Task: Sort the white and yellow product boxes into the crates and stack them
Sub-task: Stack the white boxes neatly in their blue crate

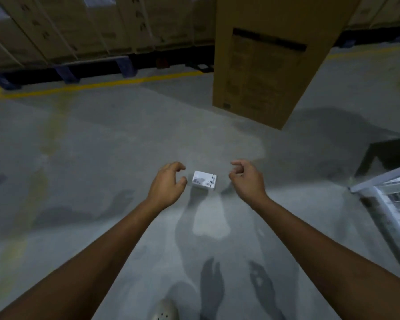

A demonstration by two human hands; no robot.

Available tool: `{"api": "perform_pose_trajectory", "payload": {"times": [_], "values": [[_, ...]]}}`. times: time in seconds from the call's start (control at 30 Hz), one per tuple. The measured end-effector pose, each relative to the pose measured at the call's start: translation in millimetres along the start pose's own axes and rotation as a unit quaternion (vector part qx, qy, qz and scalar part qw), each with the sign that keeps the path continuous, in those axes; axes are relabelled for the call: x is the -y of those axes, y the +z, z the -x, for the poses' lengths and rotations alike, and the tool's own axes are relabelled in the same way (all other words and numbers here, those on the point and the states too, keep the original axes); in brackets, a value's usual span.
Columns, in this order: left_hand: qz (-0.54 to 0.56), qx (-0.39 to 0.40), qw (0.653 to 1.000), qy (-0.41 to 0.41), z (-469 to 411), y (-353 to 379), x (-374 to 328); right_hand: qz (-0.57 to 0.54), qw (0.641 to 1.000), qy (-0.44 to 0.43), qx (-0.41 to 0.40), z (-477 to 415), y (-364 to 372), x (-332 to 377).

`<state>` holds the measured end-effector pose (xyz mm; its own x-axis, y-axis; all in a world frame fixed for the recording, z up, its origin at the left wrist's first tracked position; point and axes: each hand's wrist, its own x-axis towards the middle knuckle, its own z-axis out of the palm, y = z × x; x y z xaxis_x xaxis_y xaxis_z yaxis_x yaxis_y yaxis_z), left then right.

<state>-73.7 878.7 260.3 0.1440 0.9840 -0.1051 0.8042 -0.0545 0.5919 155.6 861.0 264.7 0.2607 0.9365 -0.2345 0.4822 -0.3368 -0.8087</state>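
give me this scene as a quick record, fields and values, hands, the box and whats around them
left hand: fingers curved, holds nothing, just left of the box
right hand: fingers curved, holds nothing, right of the box
white box: small, between the hands, touched by neither; on the floor or in the air, cannot tell
wire-mesh crate: white, right edge, partly out of view
tall carton: brown, upright, beyond the hands
background: strapped cartons behind a yellow floor line

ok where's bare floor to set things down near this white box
Widest bare concrete lies left of the left hand, up to the yellow line. More lies between the white box and the tall cardboard carton. Crowded: the wire cage at right, stacked cartons behind the line.
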Motion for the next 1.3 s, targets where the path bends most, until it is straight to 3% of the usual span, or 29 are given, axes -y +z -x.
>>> {"api": "perform_pose_trajectory", "payload": {"times": [0.2,0.4,0.6,0.73,1.0,1.3], "values": [[-0.001,0.003,1.000,-0.028,-68.2,130.1,106.0,-0.047,0.998,0.047,-0.006,-78.2,117.3,-123.7],[0.061,0.001,0.995,-0.081,-127.4,217.2,157.2,-0.114,0.985,0.126,-0.022,-138.1,190.4,-198.6],[0.247,0.000,0.942,-0.228,-171.8,270.2,170.5,-0.113,0.980,0.162,-0.015,-184.1,229.2,-243.7],[0.303,0.047,0.911,-0.276,-178.5,281.1,169.3,-0.150,0.965,0.201,0.070,-178.1,232.6,-233.5],[0.333,0.108,0.900,-0.259,-146.3,207.7,99.9,-0.178,0.974,0.131,0.042,-149.2,158.1,-170.5],[0.360,0.137,0.898,-0.211,-67.2,-21.9,-108.5,-0.236,0.967,0.091,0.024,-40.3,-29.7,57.2]]}}
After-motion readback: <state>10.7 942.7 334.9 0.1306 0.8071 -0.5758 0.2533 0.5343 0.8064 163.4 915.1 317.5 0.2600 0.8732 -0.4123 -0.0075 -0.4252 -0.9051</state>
